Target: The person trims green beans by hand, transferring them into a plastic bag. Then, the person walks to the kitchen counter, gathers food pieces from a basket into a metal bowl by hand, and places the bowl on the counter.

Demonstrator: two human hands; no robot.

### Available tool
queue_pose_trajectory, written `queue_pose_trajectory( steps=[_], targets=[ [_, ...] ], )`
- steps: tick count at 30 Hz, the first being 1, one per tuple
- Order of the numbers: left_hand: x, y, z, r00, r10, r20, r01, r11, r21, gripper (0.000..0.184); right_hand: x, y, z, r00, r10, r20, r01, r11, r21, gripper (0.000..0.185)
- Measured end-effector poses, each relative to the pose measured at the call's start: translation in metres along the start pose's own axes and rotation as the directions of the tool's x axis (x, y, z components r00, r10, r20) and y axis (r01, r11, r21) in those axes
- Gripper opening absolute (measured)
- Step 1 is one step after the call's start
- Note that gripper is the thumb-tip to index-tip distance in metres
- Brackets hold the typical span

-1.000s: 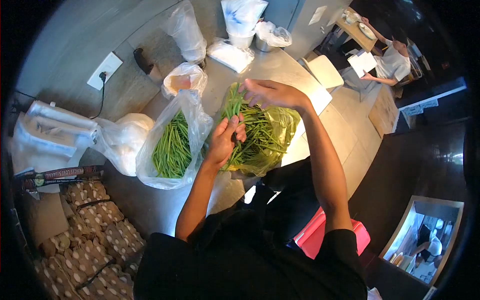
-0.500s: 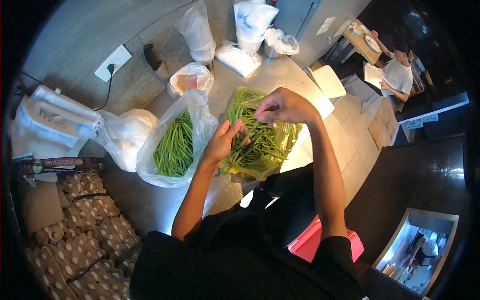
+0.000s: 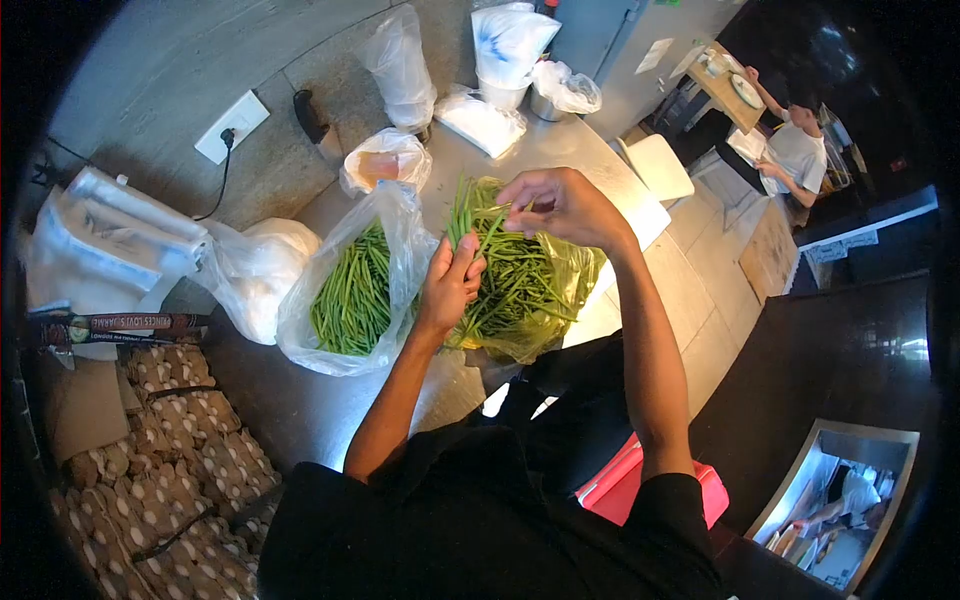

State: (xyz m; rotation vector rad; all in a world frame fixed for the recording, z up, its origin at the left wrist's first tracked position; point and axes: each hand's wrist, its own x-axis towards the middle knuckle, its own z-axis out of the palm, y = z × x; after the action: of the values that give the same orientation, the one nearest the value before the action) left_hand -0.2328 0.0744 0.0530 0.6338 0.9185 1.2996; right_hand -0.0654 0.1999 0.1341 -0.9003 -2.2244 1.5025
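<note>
Left hand [image 3: 452,282] has its fingers wrapped round a bunch of green beans [image 3: 461,212], ends poking out past the thumb, far side. More beans [image 3: 515,290] just right, in a yellowish bag [image 3: 584,268]. Farther back, right hand's [image 3: 562,207] fingers curl narrow by those ends; can't tell if they're pinching any.
</note>
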Motion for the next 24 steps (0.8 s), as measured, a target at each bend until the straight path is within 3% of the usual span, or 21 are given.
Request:
queue_pose_trajectory(
  steps=[10,15,24],
  targets=[
    [-0.0044,0.0018,-0.0023,1.000,-0.012,0.019,0.011,0.998,0.058,0.020,0.0006,0.0042,0.0058,0.998,-0.059,0.013,0.059,0.998,-0.031,0.010],
    [-0.0051,0.0015,-0.0033,0.999,-0.021,-0.038,0.025,0.992,0.122,0.025,0.0018,0.0015,0.0056,0.997,-0.027,0.076,0.044,0.969,-0.242,0.016],
    [-0.0042,0.0013,-0.0031,0.998,-0.016,-0.066,0.024,0.992,0.121,0.027,0.0032,0.0030,0.0091,0.991,-0.042,0.129,0.086,0.931,-0.355,0.016]
  ],
)
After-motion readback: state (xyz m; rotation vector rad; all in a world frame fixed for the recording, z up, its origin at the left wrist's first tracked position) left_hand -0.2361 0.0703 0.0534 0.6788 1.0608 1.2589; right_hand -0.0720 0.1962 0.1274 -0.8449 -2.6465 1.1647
